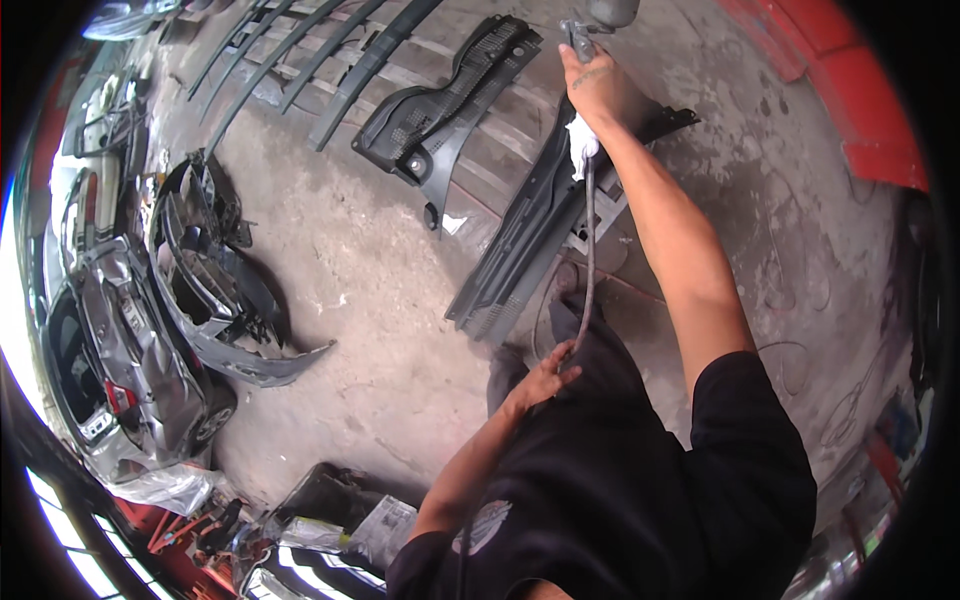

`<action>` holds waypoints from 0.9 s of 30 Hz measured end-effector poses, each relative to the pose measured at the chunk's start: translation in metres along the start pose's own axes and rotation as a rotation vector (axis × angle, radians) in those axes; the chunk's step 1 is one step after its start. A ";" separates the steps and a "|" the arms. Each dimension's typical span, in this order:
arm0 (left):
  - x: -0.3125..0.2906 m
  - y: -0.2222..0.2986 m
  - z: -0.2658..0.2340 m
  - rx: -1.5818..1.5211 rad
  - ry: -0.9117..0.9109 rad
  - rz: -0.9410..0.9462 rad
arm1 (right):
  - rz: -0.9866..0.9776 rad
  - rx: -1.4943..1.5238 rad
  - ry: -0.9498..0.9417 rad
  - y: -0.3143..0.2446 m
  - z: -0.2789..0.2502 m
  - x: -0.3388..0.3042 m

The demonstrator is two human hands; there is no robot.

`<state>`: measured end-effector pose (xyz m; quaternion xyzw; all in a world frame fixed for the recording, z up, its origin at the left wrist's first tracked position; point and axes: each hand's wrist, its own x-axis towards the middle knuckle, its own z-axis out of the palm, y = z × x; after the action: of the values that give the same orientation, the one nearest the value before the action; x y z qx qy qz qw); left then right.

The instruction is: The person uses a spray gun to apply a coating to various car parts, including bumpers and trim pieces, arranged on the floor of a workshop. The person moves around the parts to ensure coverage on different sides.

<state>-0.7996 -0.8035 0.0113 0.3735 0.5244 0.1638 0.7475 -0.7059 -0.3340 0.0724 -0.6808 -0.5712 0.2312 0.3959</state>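
Your right hand (596, 88) is closed on a spray gun (592, 22) aimed over the long black cowl panel (540, 225) on the concrete; your left hand (545, 380) loosely pinches the air hose (589, 250). The panel's coat looks even, and finishing appears under way.

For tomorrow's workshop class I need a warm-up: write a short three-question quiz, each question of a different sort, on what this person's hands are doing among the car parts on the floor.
1. True or false: the right hand holds a spray gun out at arm's length.
2. What does the left hand grip?
A. a bumper
B. the hose
C. a red panel
3. Fill in: the hose runs up from the left hand to the ____.

Key:
1. True; the gun is above the dark plastic trim panel lying on the concrete floor.
2. B
3. spray gun
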 end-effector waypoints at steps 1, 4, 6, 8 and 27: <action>0.002 -0.003 0.000 0.012 -0.010 -0.004 | -0.006 -0.004 -0.007 0.002 -0.003 -0.002; 0.005 -0.048 0.004 -0.188 -0.101 -0.039 | 0.007 0.125 -0.268 0.020 -0.006 -0.023; 0.009 -0.068 -0.002 -0.198 -0.232 -0.026 | 0.225 0.251 -0.592 0.018 -0.023 -0.039; 0.013 -0.080 -0.003 -0.126 -0.300 -0.012 | 0.212 0.298 -0.727 0.038 -0.025 -0.047; 0.005 -0.081 0.005 0.001 -0.307 -0.043 | 0.236 0.284 -0.588 0.099 -0.068 -0.057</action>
<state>-0.8052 -0.8561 -0.0511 0.3830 0.4121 0.0884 0.8220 -0.6084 -0.4111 0.0248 -0.5844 -0.5404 0.5389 0.2756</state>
